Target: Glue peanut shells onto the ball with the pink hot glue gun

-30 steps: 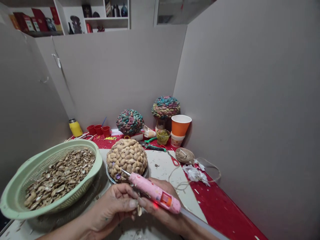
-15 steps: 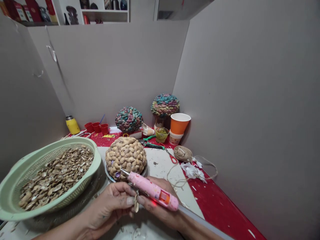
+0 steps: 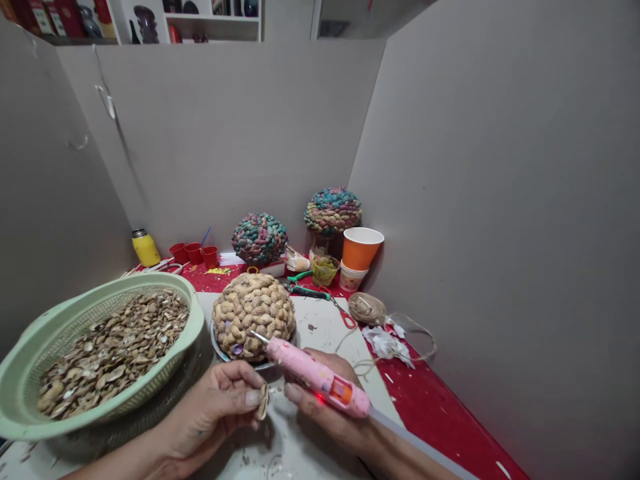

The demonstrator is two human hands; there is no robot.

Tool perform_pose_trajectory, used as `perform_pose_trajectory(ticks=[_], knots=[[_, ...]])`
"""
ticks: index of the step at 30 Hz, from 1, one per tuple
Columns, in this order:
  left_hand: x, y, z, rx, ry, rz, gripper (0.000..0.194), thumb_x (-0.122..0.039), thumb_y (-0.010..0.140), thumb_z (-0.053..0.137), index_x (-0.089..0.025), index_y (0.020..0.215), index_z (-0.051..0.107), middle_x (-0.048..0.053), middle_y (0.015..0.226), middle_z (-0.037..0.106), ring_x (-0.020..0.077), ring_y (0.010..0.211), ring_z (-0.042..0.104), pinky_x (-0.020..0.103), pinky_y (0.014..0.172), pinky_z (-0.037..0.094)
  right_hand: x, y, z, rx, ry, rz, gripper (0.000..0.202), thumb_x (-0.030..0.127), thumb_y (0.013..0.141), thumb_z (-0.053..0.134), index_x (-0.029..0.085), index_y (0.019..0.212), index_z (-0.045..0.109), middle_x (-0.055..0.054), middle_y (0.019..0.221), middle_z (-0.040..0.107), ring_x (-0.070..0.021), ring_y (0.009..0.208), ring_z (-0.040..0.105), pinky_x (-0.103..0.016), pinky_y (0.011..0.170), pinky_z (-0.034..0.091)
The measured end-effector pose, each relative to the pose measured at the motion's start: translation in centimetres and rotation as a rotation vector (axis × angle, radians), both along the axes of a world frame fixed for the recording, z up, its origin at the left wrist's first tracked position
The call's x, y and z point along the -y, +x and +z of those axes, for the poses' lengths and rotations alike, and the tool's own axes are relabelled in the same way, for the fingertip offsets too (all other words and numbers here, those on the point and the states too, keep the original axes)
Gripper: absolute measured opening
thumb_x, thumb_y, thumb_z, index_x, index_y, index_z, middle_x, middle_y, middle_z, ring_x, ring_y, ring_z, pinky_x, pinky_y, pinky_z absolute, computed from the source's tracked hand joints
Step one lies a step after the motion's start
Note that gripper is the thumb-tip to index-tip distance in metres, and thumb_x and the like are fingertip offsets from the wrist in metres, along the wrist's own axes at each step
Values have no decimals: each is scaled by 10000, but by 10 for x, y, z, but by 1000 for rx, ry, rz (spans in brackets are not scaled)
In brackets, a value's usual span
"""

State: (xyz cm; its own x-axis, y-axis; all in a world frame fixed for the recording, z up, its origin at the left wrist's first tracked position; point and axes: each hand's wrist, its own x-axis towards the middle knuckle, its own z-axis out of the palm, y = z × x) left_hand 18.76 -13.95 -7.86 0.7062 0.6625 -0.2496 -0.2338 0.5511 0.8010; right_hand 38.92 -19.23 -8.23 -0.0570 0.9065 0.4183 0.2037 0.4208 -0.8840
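Note:
Between the thumb and fingers of my left hand [image 3: 215, 410] is a peanut shell piece [image 3: 263, 402], held over the white board. My right hand [image 3: 330, 400] is wrapped round a pink glue gun [image 3: 317, 377], whose metal tip points up and left. Behind the tip, a dome covered in peanut shells [image 3: 254, 310] sits in a shallow metal dish; a small purple spot shows low on its left side. A green basket [image 3: 197, 327] full of loose shells stands to the left.
Two coloured shell-covered domes [image 3: 259, 238] stand at the back, near red cups [image 3: 193, 253], a yellow bottle [image 3: 145, 248] and an orange cup [image 3: 361, 249]. Pliers [image 3: 310, 292], red-handled scissors [image 3: 349, 321], twine [image 3: 367, 308] and crumpled tissue [image 3: 387, 345] lie right of centre.
My hands have moved apart. The right one has shifted right with the glue gun, and the left one slightly left with the shell piece.

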Motion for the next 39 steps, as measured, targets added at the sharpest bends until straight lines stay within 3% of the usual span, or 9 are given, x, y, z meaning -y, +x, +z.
perform_pose_trajectory(ticks=[4, 7, 13, 19, 27, 39], knots=[[-5, -12, 7, -34, 55, 48, 249, -265, 640, 888, -150, 784, 720, 1, 620, 654, 96, 575, 551, 219, 601, 423, 1, 2, 13, -106, -67, 5, 276, 454, 875, 620, 180, 911, 636, -26, 769, 592, -172, 673, 529, -275, 625, 466], [-9, -20, 9, -59, 108, 79, 233, -269, 665, 874, -153, 789, 715, -7, 620, 647, 89, 574, 530, 210, 594, 416, 3, 3, 14, -112, -106, 5, 323, 499, 901, 599, 200, 1004, 659, -53, 882, 649, -213, 793, 593, -307, 720, 495], [-11, -26, 6, -72, 114, 119, 243, -289, 665, 873, -154, 788, 713, -7, 628, 655, 91, 582, 536, 213, 607, 431, 12, 5, 2, 195, 53, 7, 396, 556, 925, 528, 200, 752, 516, 21, 656, 470, -124, 561, 438, -248, 525, 361], [-13, -27, -3, -76, 57, 107, 257, -272, 645, 880, -148, 792, 709, -8, 627, 648, 95, 579, 558, 217, 606, 428, 15, -1, -9, 299, 269, 78, 447, 572, 978, 418, 200, 744, 502, 1, 641, 517, -130, 545, 482, -254, 509, 360], [-11, -26, -3, -71, 25, 109, 257, -256, 621, 892, -143, 769, 715, 4, 639, 674, 96, 576, 573, 216, 608, 438, 12, -4, -33, 354, 448, 24, 358, 516, 974, 471, 216, 782, 504, 9, 591, 529, -134, 489, 505, -245, 468, 382], [-13, -27, -3, -75, 26, 129, 238, -240, 642, 879, -144, 779, 709, 0, 647, 671, 97, 587, 577, 208, 596, 433, 4, -11, -40, 355, 501, -19, 391, 494, 997, 429, 218, 722, 456, 11, 549, 516, -125, 443, 478, -237, 427, 359]])
